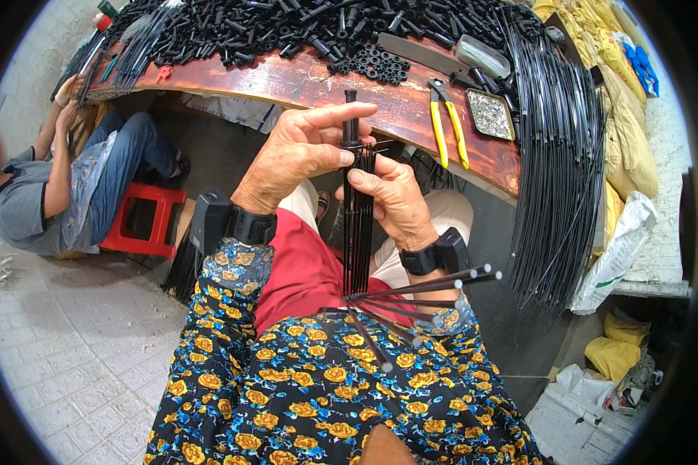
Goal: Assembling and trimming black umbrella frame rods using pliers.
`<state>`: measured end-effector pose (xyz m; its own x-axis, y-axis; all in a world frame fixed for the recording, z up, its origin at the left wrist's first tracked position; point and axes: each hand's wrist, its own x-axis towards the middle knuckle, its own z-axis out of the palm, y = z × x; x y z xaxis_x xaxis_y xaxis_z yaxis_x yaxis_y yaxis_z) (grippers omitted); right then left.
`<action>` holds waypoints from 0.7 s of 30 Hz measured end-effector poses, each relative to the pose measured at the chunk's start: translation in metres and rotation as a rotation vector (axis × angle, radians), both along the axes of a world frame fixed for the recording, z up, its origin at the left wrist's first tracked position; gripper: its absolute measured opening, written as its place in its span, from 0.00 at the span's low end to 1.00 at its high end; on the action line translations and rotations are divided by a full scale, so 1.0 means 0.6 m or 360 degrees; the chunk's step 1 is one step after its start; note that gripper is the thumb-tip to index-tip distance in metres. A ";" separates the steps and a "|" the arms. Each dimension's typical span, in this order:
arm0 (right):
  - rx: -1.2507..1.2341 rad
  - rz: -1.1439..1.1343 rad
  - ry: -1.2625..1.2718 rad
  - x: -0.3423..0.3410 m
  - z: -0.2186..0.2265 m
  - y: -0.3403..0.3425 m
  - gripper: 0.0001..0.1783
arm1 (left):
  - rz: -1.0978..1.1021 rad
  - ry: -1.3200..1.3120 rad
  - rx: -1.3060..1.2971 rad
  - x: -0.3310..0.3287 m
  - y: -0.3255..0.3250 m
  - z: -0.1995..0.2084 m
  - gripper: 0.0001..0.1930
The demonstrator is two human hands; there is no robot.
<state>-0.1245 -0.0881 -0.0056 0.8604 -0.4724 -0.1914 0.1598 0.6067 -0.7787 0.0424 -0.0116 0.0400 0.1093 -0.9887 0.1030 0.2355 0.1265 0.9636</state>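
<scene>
In front of my lap a bundle of thin black umbrella ribs (357, 260) hangs upright, with a black plastic tube (350, 128) at its top end. My left hand (287, 155) grips the tube's collar between thumb and fingers, its index finger stretched behind the tube. Just below and to the right, my right hand (399, 200) pinches the upper ribs; its fingertips are partly hidden. From the bundle's lower end several black rods (411, 293) with pale grey tips fan out to the right, over my right forearm and lap.
On the wooden table (287, 81) lie heaped black tubes (279, 27), small black rings (371, 63), yellow-handled pliers (451, 132) and a metal tray of small parts (490, 114). Long black ribs (554, 170) drape over its right end. At left, a person (62, 167) sits by a red stool (143, 221).
</scene>
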 end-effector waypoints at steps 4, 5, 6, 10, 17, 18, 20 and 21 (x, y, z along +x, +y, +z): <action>0.0012 -0.0018 -0.0034 0.001 0.000 0.004 0.13 | -0.0004 -0.0011 -0.0028 0.000 0.002 0.000 0.31; 0.0013 -0.0018 -0.0037 0.002 0.002 0.006 0.13 | -0.0003 -0.0013 -0.0026 0.001 0.004 0.001 0.31; 0.0011 -0.0026 -0.0038 0.002 0.003 0.005 0.14 | -0.0001 -0.0044 -0.0031 0.002 0.002 -0.001 0.31; 0.0011 -0.0006 -0.0039 0.001 0.002 0.006 0.14 | 0.0002 -0.0058 0.0012 0.006 0.003 -0.003 0.32; 0.0055 -0.0050 -0.0063 0.005 0.014 0.015 0.14 | -0.0137 -0.0062 0.0030 0.035 -0.001 -0.007 0.32; 0.0016 0.0009 -0.0051 0.005 0.013 0.014 0.14 | -0.0174 -0.0080 0.0050 0.037 -0.004 -0.015 0.32; -0.0002 0.0014 -0.0064 0.002 0.007 0.009 0.14 | -0.0141 0.0088 -0.0089 0.035 -0.009 -0.027 0.31; -0.0042 0.0007 -0.0062 -0.001 0.000 0.004 0.14 | -0.0178 0.0061 -0.0110 0.036 -0.018 -0.036 0.32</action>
